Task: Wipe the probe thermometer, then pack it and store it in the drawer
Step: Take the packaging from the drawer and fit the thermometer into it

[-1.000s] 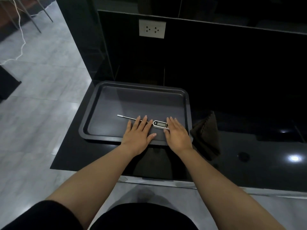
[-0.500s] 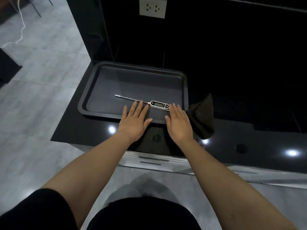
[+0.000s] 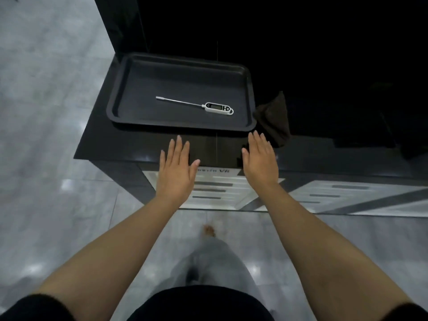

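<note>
Above the near edge of the black desk (image 3: 139, 144), the fingers (image 3: 178, 147) of the left hand (image 3: 177, 172) are spread flat and released, palm down, grasping nothing. The fingers (image 3: 257, 141) of the right hand (image 3: 260, 163) are likewise stretched out and empty, their tips just short of the front rim of the baking tray (image 3: 120, 100). Neither hand touches the tray or anything in it; both hang over the strip of desk in front of it, level with each other and set apart.

Beyond the fingertips, the probe thermometer (image 3: 218, 108) lies flat on the tray floor, its white display body toward the right and its thin metal probe (image 3: 180, 102) pointing left and slightly away. It lies toward the tray's front right, within easy reach of either hand.

Just beside the tray's right edge, a dark folded cloth (image 3: 274, 121) is bunched on the desk, close to the right hand; I judge it is kept there for the wiping. Below the desk edge, pale drawer fronts (image 3: 215, 188) with dark bar handles show between the forearms, probably where the thermometer will be stored.

The wiping seems not yet begun. No case or sleeve for packing is visible.
</note>
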### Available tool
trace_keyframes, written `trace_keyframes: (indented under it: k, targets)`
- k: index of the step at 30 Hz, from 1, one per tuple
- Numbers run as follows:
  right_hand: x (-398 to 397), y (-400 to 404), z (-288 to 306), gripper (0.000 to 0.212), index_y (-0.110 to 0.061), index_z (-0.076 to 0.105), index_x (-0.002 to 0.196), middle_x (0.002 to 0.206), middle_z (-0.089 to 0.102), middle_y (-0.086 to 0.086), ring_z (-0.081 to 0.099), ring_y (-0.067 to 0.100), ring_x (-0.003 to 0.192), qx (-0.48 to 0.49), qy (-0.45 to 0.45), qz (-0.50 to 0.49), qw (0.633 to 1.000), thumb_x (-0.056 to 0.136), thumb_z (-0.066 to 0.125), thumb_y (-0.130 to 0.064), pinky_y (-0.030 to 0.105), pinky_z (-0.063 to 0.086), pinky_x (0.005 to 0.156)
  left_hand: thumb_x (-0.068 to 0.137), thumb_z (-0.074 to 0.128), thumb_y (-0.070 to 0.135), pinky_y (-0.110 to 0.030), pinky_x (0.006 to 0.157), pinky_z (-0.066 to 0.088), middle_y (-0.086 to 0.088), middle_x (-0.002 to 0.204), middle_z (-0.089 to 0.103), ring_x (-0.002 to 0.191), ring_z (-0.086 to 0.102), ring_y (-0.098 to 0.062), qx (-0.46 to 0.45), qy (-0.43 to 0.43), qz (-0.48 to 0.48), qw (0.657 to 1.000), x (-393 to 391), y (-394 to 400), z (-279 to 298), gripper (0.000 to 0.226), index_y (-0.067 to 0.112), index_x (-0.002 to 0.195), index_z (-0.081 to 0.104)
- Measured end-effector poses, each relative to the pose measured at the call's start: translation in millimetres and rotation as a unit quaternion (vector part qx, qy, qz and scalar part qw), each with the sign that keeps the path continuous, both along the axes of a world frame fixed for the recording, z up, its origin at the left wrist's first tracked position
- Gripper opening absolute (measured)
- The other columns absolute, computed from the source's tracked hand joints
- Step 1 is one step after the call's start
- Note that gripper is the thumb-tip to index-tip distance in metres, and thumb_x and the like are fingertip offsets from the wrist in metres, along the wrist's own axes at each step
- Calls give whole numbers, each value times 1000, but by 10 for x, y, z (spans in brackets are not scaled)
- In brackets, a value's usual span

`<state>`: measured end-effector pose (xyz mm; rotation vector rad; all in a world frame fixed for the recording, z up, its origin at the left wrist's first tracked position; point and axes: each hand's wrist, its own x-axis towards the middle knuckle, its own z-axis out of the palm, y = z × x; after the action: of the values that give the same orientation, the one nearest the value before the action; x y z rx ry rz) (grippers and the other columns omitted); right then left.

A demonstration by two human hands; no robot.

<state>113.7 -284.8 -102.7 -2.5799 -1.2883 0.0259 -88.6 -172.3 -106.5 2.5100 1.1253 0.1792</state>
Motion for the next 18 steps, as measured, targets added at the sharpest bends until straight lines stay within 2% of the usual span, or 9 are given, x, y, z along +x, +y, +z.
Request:
trace_keyframes:
  k: [7, 12, 14, 15, 17, 18]
  targets:
    - [72, -290, -79, 57, -8, 20, 156, 165, 15, 8, 7, 22, 153, -92, -19, -18, 995, 107, 22, -37, 37, 7, 124, 105, 25, 39, -36, 123, 2, -4, 165, 3, 152, -2, -15, -33, -56, 9, 998, -541, -615, -359, 58, 13, 156, 18]
    - [162, -290, -215, 58, -9, 19, 156, 165, 16, 7, 9, 22, 152, -72, -27, -6, 997, 107, 21, -40, 38, 8, 124, 105, 31, 37, -36, 122, 17, -6, 162, 22, 150, 18, -20, -166, -90, 99, 977, -483, -786, -658, 55, 11, 153, 27]
    - [166, -281, -280, 57, -10, 23, 156, 164, 20, 7, 13, 22, 152, -35, -44, -11, 998, 106, 22, -39, 38, 10, 124, 105, 31, 37, -35, 120, 20, -9, 159, 29, 147, 25, -24, -252, -110, 172, 946, -300, -749, -761, 55, 8, 152, 30]
    - [166, -284, -332, 57, -10, 26, 155, 163, 24, 8, 16, 23, 151, -18, -57, -16, 998, 106, 23, -38, 39, 12, 123, 106, 29, 38, -35, 120, 21, -10, 158, 32, 145, 28, -25, -308, -120, 218, 918, -181, -717, -804, 55, 8, 152, 31]
    - [166, -281, -416, 56, -10, 32, 153, 160, 30, 8, 22, 24, 150, 14, -85, -28, 996, 104, 25, -36, 39, 16, 123, 106, 24, 42, -36, 120, 21, -9, 158, 32, 144, 31, -26, -431, -153, 320, 830, 81, -616, -905, 57, 9, 152, 31]
    - [161, -277, -452, 55, -10, 34, 152, 159, 33, 8, 25, 24, 149, 27, -97, -34, 994, 104, 26, -35, 40, 18, 122, 105, 22, 45, -38, 120, 20, -8, 158, 31, 144, 30, -27, -497, -171, 362, 770, 201, -570, -946, 60, 10, 153, 29]
